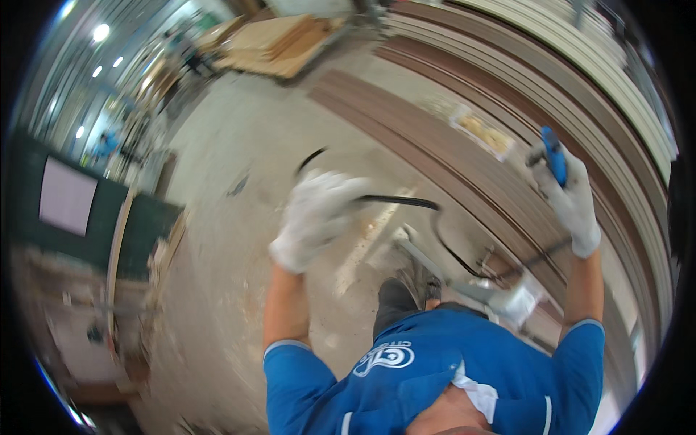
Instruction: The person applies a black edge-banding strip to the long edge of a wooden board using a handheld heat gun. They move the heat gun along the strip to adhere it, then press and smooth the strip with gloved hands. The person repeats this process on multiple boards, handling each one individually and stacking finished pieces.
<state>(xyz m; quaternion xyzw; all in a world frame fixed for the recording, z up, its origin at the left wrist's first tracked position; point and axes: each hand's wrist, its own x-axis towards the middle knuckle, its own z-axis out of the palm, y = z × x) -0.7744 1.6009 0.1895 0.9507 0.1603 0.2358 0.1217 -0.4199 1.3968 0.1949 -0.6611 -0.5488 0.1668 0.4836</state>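
Note:
White work gloves cover both of my hands. My left hand (pixel 319 214) is closed around a thin, flexible black strip (pixel 406 201), raised in front of me over the floor. One short end sticks out beyond the fist. The other side curves right and sags towards my lap, running on below my right hand. My right hand (pixel 573 192), lifted at the right, grips a blue-handled tool (pixel 554 156). Its working end is blurred, so its exact kind cannot be made out. The tool is apart from the strip.
Long brown boards (pixel 435 145) lie stacked at the right, with pale ones beyond. A small tray of yellowish pieces (pixel 484 133) rests on them. Wooden sheets (pixel 272 43) are piled on the far floor. At the left stands a dark green panel (pixel 145 239). People work far off.

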